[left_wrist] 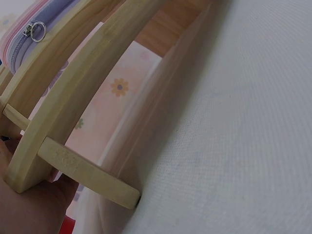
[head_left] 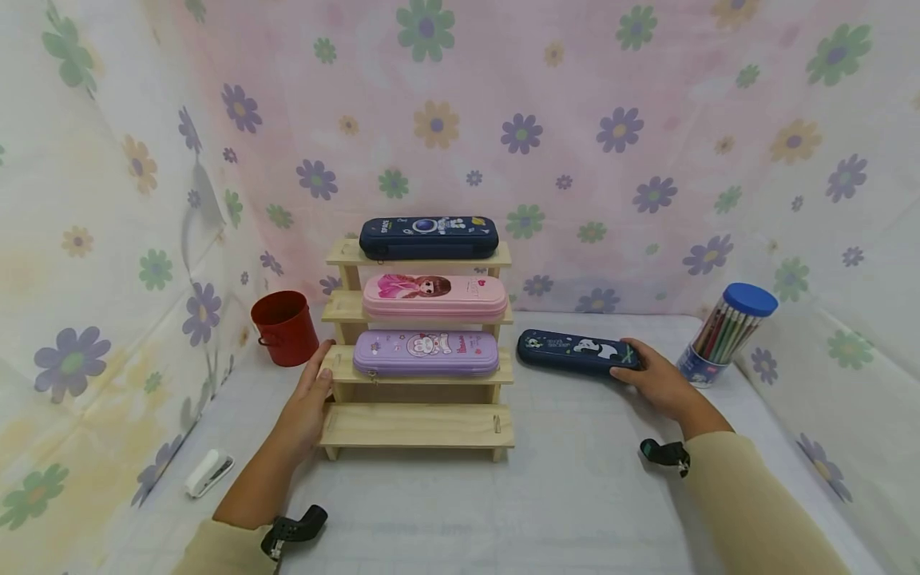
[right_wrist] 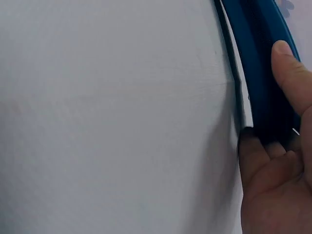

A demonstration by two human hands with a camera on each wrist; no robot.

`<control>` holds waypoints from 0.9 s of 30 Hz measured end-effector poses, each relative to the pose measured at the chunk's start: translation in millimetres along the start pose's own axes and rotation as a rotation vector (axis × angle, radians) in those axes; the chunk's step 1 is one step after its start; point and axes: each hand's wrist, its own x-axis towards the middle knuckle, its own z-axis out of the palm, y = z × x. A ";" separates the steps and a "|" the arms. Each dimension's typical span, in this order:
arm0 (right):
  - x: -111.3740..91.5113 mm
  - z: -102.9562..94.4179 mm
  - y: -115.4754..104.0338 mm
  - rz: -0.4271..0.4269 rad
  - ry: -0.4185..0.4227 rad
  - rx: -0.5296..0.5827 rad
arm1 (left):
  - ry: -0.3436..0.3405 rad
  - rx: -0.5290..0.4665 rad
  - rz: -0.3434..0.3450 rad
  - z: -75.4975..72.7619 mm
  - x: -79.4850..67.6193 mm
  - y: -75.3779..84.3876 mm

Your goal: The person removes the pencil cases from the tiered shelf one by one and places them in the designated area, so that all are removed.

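Observation:
A four-tier wooden display stand (head_left: 417,427) stands mid-table, and my left hand (head_left: 305,407) holds its left side. In the left wrist view that hand wraps the end of a wooden shelf (left_wrist: 73,100). Purple (head_left: 391,351), pink (head_left: 446,307) and dark blue space (head_left: 388,239) pencil cases lie on the upper three tiers; the lowest tier is bare. To the right of the stand, my right hand (head_left: 657,383) grips the right end of a dark blue panda pencil case (head_left: 553,351). Its thumb lies along the case (right_wrist: 258,58) in the right wrist view.
A red bucket (head_left: 287,327) stands left of the stand. Nearer on the left lies a white stapler (head_left: 209,473). Beyond my right hand is a clear tub of pencils (head_left: 719,339) with a blue lid. Flowered cloth (head_left: 474,96) encloses the white table (head_left: 561,495).

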 end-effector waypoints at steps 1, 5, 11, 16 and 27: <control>1.2 -1.2 0.2 0.001 0.004 -0.030 | -0.002 -0.004 0.001 0.3 0.4 -0.1; 6.0 -5.0 0.0 0.020 0.006 -0.111 | -0.001 0.009 -0.013 -0.2 -0.3 0.9; 9.2 -4.6 0.4 0.065 -0.014 -0.147 | 0.003 0.032 -0.034 -1.0 -1.6 3.4; 9.3 -2.5 -0.4 0.080 -0.002 -0.151 | 0.006 0.033 -0.029 -0.4 -1.3 3.2; 5.5 7.0 -7.3 0.116 0.057 -0.075 | 0.006 0.025 -0.033 -0.3 0.9 0.1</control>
